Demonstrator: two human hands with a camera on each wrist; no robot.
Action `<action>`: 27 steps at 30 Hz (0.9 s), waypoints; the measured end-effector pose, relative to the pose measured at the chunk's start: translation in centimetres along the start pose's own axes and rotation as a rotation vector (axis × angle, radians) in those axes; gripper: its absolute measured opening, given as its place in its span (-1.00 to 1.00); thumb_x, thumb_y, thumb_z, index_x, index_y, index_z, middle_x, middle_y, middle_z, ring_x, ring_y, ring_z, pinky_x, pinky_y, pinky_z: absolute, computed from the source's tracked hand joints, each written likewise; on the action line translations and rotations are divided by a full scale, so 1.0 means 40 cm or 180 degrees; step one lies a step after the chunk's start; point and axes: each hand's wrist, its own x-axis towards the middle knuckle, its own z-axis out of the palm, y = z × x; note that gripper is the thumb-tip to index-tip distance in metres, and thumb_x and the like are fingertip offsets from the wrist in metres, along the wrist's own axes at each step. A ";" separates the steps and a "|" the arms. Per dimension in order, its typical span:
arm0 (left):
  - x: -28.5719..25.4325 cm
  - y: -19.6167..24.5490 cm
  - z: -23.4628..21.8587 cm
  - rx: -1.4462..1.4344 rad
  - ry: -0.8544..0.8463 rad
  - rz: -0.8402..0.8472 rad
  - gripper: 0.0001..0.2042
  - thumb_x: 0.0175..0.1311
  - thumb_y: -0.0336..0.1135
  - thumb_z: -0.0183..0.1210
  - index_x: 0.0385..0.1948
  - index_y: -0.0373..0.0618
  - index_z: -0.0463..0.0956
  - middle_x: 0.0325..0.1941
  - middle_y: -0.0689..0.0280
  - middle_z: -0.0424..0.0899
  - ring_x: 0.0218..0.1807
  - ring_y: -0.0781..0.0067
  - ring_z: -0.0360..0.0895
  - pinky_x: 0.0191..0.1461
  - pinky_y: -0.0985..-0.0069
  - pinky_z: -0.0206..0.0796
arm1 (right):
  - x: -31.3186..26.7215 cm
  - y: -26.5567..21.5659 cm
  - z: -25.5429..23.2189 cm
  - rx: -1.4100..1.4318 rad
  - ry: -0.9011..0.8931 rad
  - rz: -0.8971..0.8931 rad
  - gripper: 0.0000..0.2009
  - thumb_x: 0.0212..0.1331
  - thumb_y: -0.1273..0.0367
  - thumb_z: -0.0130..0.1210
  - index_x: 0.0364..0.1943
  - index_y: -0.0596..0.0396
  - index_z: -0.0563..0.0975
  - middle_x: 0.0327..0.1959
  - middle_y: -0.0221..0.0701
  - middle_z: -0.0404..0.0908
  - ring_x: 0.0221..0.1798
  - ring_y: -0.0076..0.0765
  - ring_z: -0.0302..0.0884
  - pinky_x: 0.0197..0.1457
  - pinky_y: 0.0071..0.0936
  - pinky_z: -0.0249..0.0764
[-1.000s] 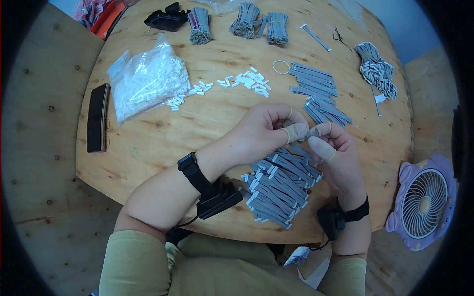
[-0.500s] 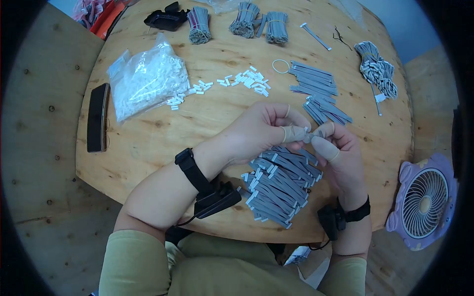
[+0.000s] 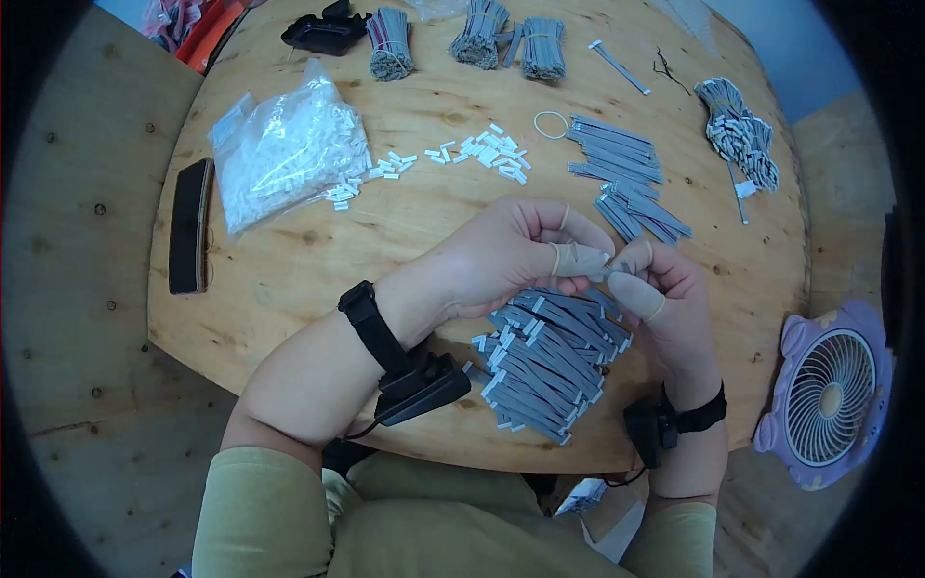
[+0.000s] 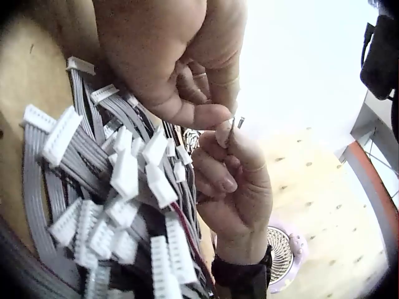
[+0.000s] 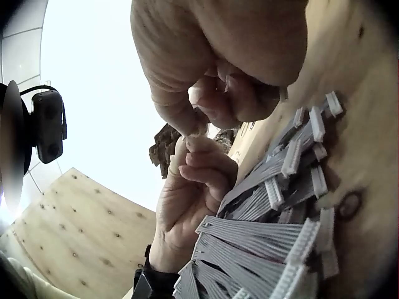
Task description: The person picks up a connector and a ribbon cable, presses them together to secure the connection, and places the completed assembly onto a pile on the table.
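Both hands pinching one small piece above cable pile.
Left hand [image 3: 511, 255] and right hand [image 3: 660, 289] fingertips closed on a tiny part [image 4: 239, 122], possibly a connector; grey ribbon cables [image 3: 549, 361] beneath, connector bag [image 3: 284, 149] upper left, fan [image 3: 829, 395] lower right.

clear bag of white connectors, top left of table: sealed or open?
Open, it seems. The clear bag lies flat, and white connectors trail out from its right end onto the table. The opening itself is too small to make out.

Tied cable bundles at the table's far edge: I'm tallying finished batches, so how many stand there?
3. One tied bundle beside the black tool, a second right of it, a third next to that. More may lie beyond the frame.
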 end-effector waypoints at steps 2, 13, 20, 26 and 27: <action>-0.002 0.004 0.004 -0.0014 0.0019 -0.0038 -0.81 0.06 -0.45 0.12 -0.27 -0.30 0.47 -0.41 0.26 0.57 -0.45 0.64 0.49 -0.33 0.76 0.37 | -0.001 -0.003 0.001 0.0018 -0.0013 0.0016 -0.93 -0.02 0.46 0.10 -0.47 0.12 0.46 -0.62 -0.61 0.42 -0.63 -0.83 0.23 -0.59 -0.85 0.10; -0.007 0.015 0.007 -0.0274 -0.0045 -0.0179 -0.81 0.08 -0.47 0.10 -0.26 -0.32 0.47 -0.37 0.22 0.57 -0.40 0.60 0.52 -0.31 0.74 0.40 | -0.002 -0.008 -0.003 -0.0049 -0.0083 -0.0038 -0.93 -0.02 0.47 0.11 -0.47 0.14 0.46 -0.60 -0.59 0.45 -0.58 -0.81 0.30 -0.55 -0.84 0.18; -0.007 0.013 0.002 -0.0113 -0.0079 -0.0148 -0.81 0.06 -0.49 0.11 -0.27 -0.32 0.47 -0.37 0.22 0.58 -0.39 0.59 0.53 -0.31 0.74 0.41 | -0.002 -0.005 -0.005 -0.0096 -0.0119 -0.0104 -0.93 -0.03 0.47 0.12 -0.48 0.14 0.46 -0.59 -0.59 0.45 -0.57 -0.81 0.30 -0.54 -0.84 0.18; -0.007 0.014 0.004 -0.0018 -0.0045 -0.0177 -0.82 0.06 -0.48 0.12 -0.27 -0.30 0.48 -0.37 0.23 0.58 -0.39 0.61 0.53 -0.32 0.76 0.40 | -0.002 -0.003 -0.007 -0.0159 -0.0090 -0.0137 -0.92 -0.04 0.47 0.12 -0.48 0.14 0.46 -0.59 -0.59 0.45 -0.57 -0.80 0.30 -0.52 -0.83 0.19; -0.007 0.014 0.004 -0.0012 -0.0041 -0.0184 -0.82 0.06 -0.48 0.12 -0.28 -0.30 0.48 -0.37 0.23 0.58 -0.39 0.61 0.53 -0.31 0.76 0.40 | -0.002 -0.002 -0.008 -0.0151 -0.0094 -0.0146 -0.92 -0.04 0.47 0.12 -0.48 0.14 0.46 -0.59 -0.59 0.45 -0.57 -0.80 0.31 -0.52 -0.83 0.19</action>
